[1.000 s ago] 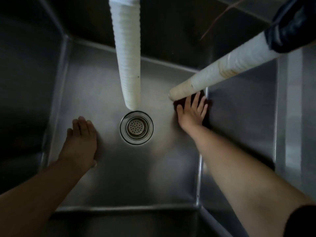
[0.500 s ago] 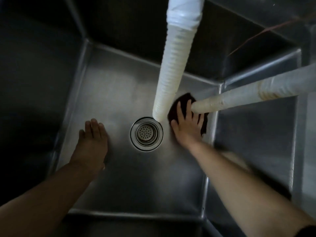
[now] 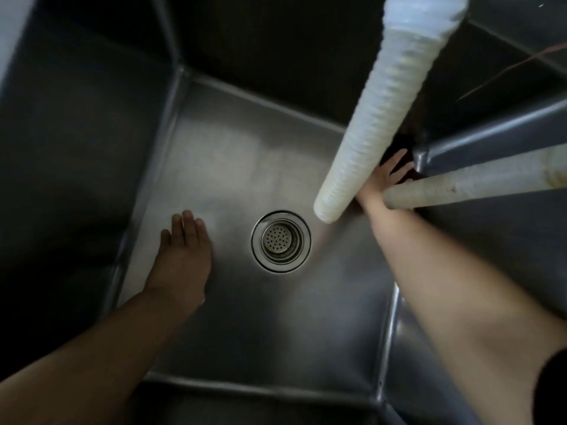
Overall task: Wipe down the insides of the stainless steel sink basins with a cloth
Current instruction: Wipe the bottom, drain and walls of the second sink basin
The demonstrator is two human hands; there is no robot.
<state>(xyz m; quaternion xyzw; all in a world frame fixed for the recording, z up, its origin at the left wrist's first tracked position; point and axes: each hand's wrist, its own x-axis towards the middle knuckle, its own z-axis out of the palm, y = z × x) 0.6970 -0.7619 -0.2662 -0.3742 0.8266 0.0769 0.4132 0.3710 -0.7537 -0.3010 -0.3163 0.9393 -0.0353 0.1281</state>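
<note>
I look down into a deep stainless steel sink basin (image 3: 233, 167) with a round strainer drain (image 3: 280, 241) in its floor. My left hand (image 3: 181, 259) lies flat and empty on the floor, left of the drain, fingers together. My right hand (image 3: 388, 176) presses a dark cloth (image 3: 397, 148) into the far right corner of the basin, fingers spread over it. Two hoses partly hide that hand and most of the cloth.
A white ribbed hose (image 3: 380, 118) hangs down from the top, ending above the floor right of the drain. A second pale hose (image 3: 472, 185) juts in from the right. The divider wall (image 3: 491, 130) to a neighbouring basin runs along the right.
My right hand has slid the cloth from beside the drain away toward the far right corner. My left hand has stayed flat in place. The view has shifted.
</note>
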